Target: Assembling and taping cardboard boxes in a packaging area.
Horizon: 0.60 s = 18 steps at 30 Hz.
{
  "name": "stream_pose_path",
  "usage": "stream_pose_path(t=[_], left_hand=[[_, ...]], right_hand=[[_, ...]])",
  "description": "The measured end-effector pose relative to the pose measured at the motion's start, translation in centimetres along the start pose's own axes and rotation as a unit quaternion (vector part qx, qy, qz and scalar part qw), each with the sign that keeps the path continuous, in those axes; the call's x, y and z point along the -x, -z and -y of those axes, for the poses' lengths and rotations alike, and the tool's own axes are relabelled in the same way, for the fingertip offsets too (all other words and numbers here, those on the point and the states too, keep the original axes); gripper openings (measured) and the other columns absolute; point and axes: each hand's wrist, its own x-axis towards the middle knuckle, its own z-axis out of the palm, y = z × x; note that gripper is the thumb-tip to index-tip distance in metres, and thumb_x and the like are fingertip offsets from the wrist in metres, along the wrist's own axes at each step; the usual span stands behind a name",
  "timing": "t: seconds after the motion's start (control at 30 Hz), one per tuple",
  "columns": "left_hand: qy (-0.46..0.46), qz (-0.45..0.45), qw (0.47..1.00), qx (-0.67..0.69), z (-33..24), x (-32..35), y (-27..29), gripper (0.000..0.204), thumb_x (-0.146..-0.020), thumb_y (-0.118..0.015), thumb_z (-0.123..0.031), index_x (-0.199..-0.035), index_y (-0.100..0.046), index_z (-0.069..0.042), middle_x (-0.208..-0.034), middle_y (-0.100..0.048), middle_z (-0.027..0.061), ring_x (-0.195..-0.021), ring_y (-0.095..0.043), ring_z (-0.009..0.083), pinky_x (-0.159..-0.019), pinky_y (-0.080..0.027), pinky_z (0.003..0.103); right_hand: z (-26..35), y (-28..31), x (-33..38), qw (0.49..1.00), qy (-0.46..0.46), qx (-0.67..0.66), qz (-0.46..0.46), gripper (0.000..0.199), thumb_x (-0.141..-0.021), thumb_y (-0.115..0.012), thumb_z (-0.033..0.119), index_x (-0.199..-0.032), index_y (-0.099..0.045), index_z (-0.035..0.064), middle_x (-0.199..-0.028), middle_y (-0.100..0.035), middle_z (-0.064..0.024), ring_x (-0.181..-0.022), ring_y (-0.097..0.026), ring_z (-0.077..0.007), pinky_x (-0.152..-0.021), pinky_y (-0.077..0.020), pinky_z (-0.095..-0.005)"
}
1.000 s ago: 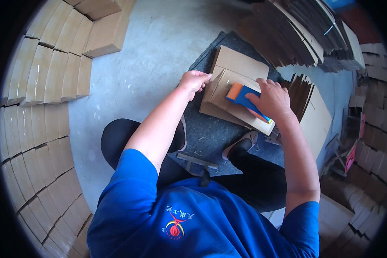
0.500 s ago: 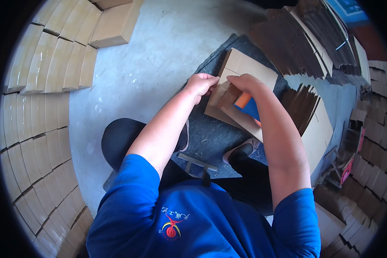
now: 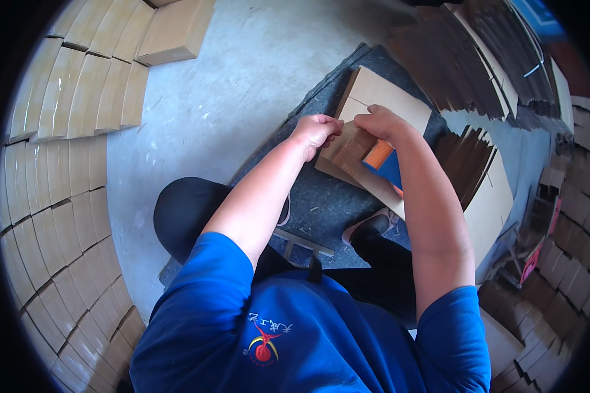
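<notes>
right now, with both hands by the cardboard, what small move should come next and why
Perhaps press the right hand lightly down on the cardboard: its fingertips are over it, close to the left hand at the left edge, so steadying there seems easy. Whether either pinches anything is unclear.

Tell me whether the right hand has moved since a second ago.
Yes. Judged against the cardboard bundle at right, the right hand has moved left, away from it and toward the left hand.
</notes>
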Motion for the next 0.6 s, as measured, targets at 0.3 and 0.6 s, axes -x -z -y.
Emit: stream_pose_path(t=[0.3, 0.6], left_hand=[[-0.262, -0.208, 0.919, -0.207, 6.0, -0.9, -2.2, 0.051, -0.086, -0.073, -0.026, -0.13, -0.058, -0.004, -0.092, -0.068, 0.0074, -0.083, -0.064, 0.0178, -0.078, -0.051, 0.029], [-0.276, -0.323, 0.895, -0.134, 4.8, 1.1, -1.4, 0.02, -0.089, -0.064, -0.021, -0.091, -0.066, -0.002, -0.093, -0.068, 0.0178, -0.087, -0.067, 0.0314, -0.079, -0.052, 0.039]], right_hand=[[-0.1, 0.0, 0.2, 1.0, 0.0, 0.02, -0.008, 0.075, -0.075, -0.062, 0.027, -0.138, -0.043, -0.0086, -0.134, -0.054, -0.0244, -0.121, -0.055, -0.0312, -0.103, -0.0419, -0.0339], [0.7, -0.1, 0.5, 0.999, 0.013, 0.029, -0.027, 0.075, -0.075, -0.063, 0.027, -0.138, -0.044, -0.008, -0.131, -0.057, -0.0233, -0.119, -0.057, -0.0301, -0.101, -0.0434, -0.034]])
